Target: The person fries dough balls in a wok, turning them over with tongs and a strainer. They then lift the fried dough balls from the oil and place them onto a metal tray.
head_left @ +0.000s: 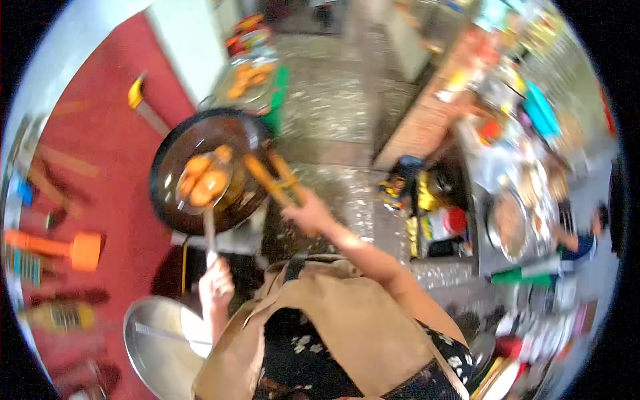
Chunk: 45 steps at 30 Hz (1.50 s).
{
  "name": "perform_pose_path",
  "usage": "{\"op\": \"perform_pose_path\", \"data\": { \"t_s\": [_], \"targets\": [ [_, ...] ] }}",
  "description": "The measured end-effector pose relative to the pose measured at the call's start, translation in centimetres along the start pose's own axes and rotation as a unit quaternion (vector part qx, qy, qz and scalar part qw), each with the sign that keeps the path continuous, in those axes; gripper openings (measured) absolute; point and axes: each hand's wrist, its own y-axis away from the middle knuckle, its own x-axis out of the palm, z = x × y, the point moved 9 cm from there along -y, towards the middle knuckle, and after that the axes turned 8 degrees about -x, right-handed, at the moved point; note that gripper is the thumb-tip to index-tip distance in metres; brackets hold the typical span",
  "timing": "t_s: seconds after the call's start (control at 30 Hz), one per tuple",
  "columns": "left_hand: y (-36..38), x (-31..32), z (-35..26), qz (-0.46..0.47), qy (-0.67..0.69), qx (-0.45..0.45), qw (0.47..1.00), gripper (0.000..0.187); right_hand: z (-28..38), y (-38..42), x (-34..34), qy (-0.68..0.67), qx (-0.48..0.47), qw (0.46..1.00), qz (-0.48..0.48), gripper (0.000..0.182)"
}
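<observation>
My left hand is closed round the handle of a skimmer that reaches into a dark wok. Several round, orange-brown fried pieces rest in the skimmer's bowl, inside the wok. My right hand grips a pair of yellow-brown wooden tongs. Their two arms stand apart, with the tips near the wok's right rim and nothing visible between them. Motion blur hides the fine detail of the fingers.
Beyond the wok, a tray holds more fried pieces. A large metal bowl stands at lower left. Utensils, including an orange one, hang along the red wall. Right: a cluttered counter and another person.
</observation>
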Motion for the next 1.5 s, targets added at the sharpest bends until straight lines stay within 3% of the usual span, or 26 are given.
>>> {"op": "perform_pose_path", "data": {
  "t_s": [0.03, 0.07, 0.13, 0.2, 0.33, 0.43, 0.7, 0.77, 0.87, 0.93, 1.0, 1.13, 1.27, 1.5],
  "targets": [
    [0.5, -0.4, -0.3, -0.016, -0.042, 0.015, 0.999, 0.005, 0.9, -0.4, 0.1, -0.006, 0.004, 1.000, 0.013, 0.073],
    [0.8, 0.5, -0.1, -0.009, -0.001, -0.005, 1.000, 0.004, 1.7, -1.1, -0.1, -0.009, 0.010, 1.000, 0.018, 0.073],
    [2.1, 2.9, -0.9, -0.088, -0.072, 0.066, 0.991, 0.008, 2.2, -2.3, -0.3, -0.032, -0.026, 0.999, -0.016, 0.074],
    [2.3, 6.6, -2.2, -0.017, -0.098, 0.085, 0.991, 0.013, 3.2, -3.8, -0.2, -0.046, -0.028, 0.998, -0.012, 0.076],
    [3.3, 11.5, -4.0, -0.035, -0.182, 0.173, 0.967, 0.017, 4.4, -4.5, 0.1, -0.067, -0.017, 0.998, 0.005, 0.078],
    [3.3, 11.8, -3.9, -0.021, -0.190, 0.175, 0.966, 0.016, 3.3, -4.4, 0.1, -0.054, -0.018, 0.998, -0.002, 0.079],
    [-0.3, 2.5, 1.1, -0.020, 0.057, 0.036, 0.998, 0.005, -0.7, -0.8, -2.1, -0.016, -0.022, 0.999, 0.026, 0.077],
    [-0.7, 1.6, 2.5, -0.027, 0.118, 0.008, 0.993, 0.011, -3.3, -0.7, -2.6, 0.009, 0.000, 1.000, 0.014, 0.076],
    [-0.2, 2.8, 2.9, -0.028, 0.115, 0.018, 0.993, 0.010, -2.8, -0.5, -3.8, 0.017, 0.028, 0.999, 0.006, 0.077],
    [0.6, 5.0, 1.8, -0.026, -0.010, 0.069, 0.997, 0.005, -3.1, -1.4, -3.8, 0.010, 0.028, 0.999, 0.015, 0.077],
    [1.7, 7.4, 0.2, -0.081, -0.089, 0.123, 0.985, 0.008, -3.2, -1.9, -3.3, 0.002, 0.030, 0.999, 0.026, 0.077],
    [2.4, 12.5, -1.4, -0.049, -0.149, 0.177, 0.972, 0.012, -1.6, -2.8, -2.9, 0.001, -0.009, 1.000, -0.004, 0.076],
    [2.4, 12.1, -1.5, 0.001, -0.125, 0.168, 0.978, 0.020, -0.1, -1.8, -2.5, 0.008, 0.012, 1.000, 0.021, 0.077],
    [0.5, 4.7, 3.0, -0.005, 0.083, 0.057, 0.995, 0.003, -2.1, 0.0, -3.9, 0.008, -0.037, 0.999, 0.001, 0.078]
  ]
}}
